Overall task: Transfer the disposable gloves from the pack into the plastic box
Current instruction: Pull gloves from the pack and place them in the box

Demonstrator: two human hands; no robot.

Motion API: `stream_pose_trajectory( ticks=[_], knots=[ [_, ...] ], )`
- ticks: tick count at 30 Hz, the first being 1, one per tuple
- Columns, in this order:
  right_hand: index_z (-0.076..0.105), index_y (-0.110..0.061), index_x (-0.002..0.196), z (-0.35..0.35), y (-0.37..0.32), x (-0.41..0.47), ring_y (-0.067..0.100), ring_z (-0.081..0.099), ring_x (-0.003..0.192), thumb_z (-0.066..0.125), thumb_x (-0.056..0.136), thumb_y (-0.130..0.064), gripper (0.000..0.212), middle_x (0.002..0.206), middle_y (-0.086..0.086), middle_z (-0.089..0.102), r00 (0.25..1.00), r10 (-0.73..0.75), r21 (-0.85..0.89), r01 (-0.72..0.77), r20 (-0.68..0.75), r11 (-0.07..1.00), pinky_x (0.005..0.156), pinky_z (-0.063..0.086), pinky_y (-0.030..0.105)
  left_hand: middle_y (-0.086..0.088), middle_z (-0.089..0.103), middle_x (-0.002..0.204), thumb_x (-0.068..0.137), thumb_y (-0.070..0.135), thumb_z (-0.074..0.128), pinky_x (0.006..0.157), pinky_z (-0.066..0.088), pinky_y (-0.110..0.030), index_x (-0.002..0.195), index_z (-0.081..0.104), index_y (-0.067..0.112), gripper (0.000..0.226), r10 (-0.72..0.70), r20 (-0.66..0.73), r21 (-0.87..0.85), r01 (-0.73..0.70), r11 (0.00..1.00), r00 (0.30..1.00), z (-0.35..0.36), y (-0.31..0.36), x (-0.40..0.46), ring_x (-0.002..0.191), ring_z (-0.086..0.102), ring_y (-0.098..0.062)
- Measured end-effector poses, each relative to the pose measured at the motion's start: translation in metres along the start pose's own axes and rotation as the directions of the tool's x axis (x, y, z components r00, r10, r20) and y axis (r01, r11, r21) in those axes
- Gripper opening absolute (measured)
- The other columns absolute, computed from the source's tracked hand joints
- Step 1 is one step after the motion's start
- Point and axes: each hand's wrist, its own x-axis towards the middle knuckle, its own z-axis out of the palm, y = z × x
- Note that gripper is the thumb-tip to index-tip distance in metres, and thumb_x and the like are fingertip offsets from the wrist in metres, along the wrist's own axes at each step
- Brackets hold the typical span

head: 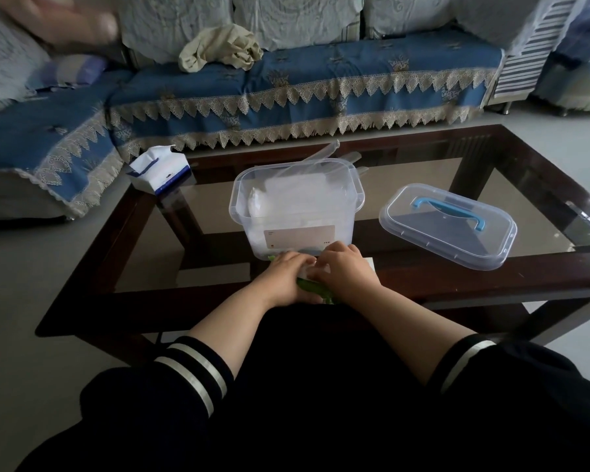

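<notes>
Both hands' grip on glove pack (315, 290), plastic box (295, 206) just beyond

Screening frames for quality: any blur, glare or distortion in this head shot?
Head view: dim overall, lower half nearly black at the dark clothing; wide-angle bowing bends the glass table's edges and the sofa; a blurred pinkish smear sits top left; soft reflections on the glass, a bright glint at its right edge; both hands, left hand and right hand, the plastic box and lid reasonably sharp.
</notes>
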Motion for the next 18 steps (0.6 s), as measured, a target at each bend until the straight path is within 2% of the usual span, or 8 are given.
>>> stream_pose_trajectory(
  ticks=[2, 4, 7, 9, 11, 14, 16, 18],
  knots=[
    [0.071, -0.016, 0.101, 0.004, 0.0, 0.002, 0.029, 0.041, 0.117, 0.062, 0.089, -0.032, 0.022, 0.123, 0.004, 0.054, 1.0, -0.014, 0.017, 0.015, -0.028, 1.0, 0.095, 0.04, 0.039, 0.0, 0.038, 0.142, 0.067, 0.043, 0.085, 0.116, 0.027, -0.043, 0.138, 0.045, 0.026, 0.083, 0.005, 0.008, 0.005, -0.005, 1.0, 1.0, 0.0, 0.0, 0.0, 0.136, 0.03, -0.019],
    [0.073, -0.011, 0.095, 0.005, 0.001, 0.005, 0.029, 0.048, 0.111, 0.065, 0.088, -0.025, 0.018, 0.115, 0.008, 0.059, 0.996, -0.002, 0.137, 0.014, -0.089, 0.99, 0.091, 0.042, 0.036, 0.0, 0.04, 0.138, 0.068, 0.043, 0.085, 0.115, 0.028, -0.041, 0.134, 0.049, 0.027, 0.077, 0.008, 0.006, 0.005, -0.008, 1.0, 1.0, -0.001, 0.0, 0.001, 0.134, 0.031, -0.019],
    [0.072, -0.007, 0.09, -0.009, 0.001, 0.006, 0.018, 0.058, 0.085, 0.066, 0.088, -0.019, 0.013, 0.087, 0.003, 0.064, 0.99, 0.083, 0.361, -0.037, -0.112, 0.932, 0.072, 0.04, 0.026, 0.003, 0.048, 0.124, 0.069, 0.036, 0.085, 0.106, 0.036, -0.034, 0.123, 0.058, 0.027, 0.061, 0.048, 0.012, -0.003, -0.048, 0.999, 0.999, -0.003, 0.003, 0.001, 0.124, 0.039, -0.015],
    [0.07, -0.008, 0.085, -0.021, 0.003, 0.001, 0.013, 0.056, 0.07, 0.066, 0.089, -0.016, 0.01, 0.072, -0.002, 0.062, 0.984, 0.141, 0.612, -0.048, -0.105, 0.79, 0.069, 0.042, 0.026, 0.007, 0.059, 0.108, 0.069, 0.027, 0.085, 0.091, 0.045, -0.027, 0.108, 0.065, 0.025, 0.043, 0.101, 0.024, -0.065, -0.1, 0.993, 0.995, -0.005, 0.005, -0.002, 0.113, 0.053, -0.017],
    [0.066, -0.011, 0.079, -0.035, 0.004, -0.007, 0.016, 0.055, 0.068, 0.063, 0.091, -0.013, 0.012, 0.07, -0.001, 0.062, 0.982, 0.171, 0.862, -0.015, -0.083, 0.507, 0.07, 0.046, 0.032, 0.005, 0.062, 0.107, 0.072, 0.021, 0.083, 0.089, 0.046, -0.025, 0.109, 0.065, 0.015, 0.042, 0.109, 0.037, -0.101, -0.105, 0.989, 0.993, -0.007, 0.009, -0.006, 0.106, 0.057, -0.015],
    [0.061, -0.012, 0.082, -0.056, 0.003, -0.017, 0.015, 0.057, 0.072, 0.054, 0.094, -0.014, 0.014, 0.076, 0.0, 0.062, 0.989, 0.139, 0.984, 0.022, -0.047, 0.176, 0.07, 0.047, 0.032, -0.005, 0.061, 0.111, 0.078, 0.027, 0.079, 0.089, 0.037, -0.029, 0.11, 0.065, 0.003, 0.043, 0.128, 0.011, 0.088, -0.128, 0.988, 0.992, -0.008, 0.012, -0.007, 0.106, 0.05, -0.017],
    [0.06, -0.013, 0.085, -0.065, 0.003, -0.023, 0.015, 0.059, 0.078, 0.053, 0.091, -0.02, 0.012, 0.084, 0.001, 0.063, 0.99, 0.12, 0.994, 0.067, -0.077, 0.084, 0.075, 0.05, 0.035, -0.004, 0.057, 0.12, 0.078, 0.034, 0.078, 0.095, 0.034, -0.029, 0.118, 0.062, 0.009, 0.049, 0.096, 0.016, 0.139, -0.097, 0.985, 0.995, -0.006, 0.014, -0.008, 0.116, 0.045, -0.017],
    [0.063, -0.012, 0.086, -0.069, 0.002, -0.027, 0.014, 0.061, 0.08, 0.058, 0.083, -0.026, 0.015, 0.084, 0.0, 0.066, 0.981, 0.122, 0.986, 0.141, -0.151, 0.087, 0.079, 0.052, 0.036, -0.002, 0.05, 0.132, 0.077, 0.045, 0.076, 0.105, 0.035, -0.039, 0.132, 0.053, 0.019, 0.064, 0.056, 0.009, 0.205, -0.056, 0.977, 0.998, -0.005, 0.013, -0.007, 0.127, 0.04, -0.021]
  ],
)
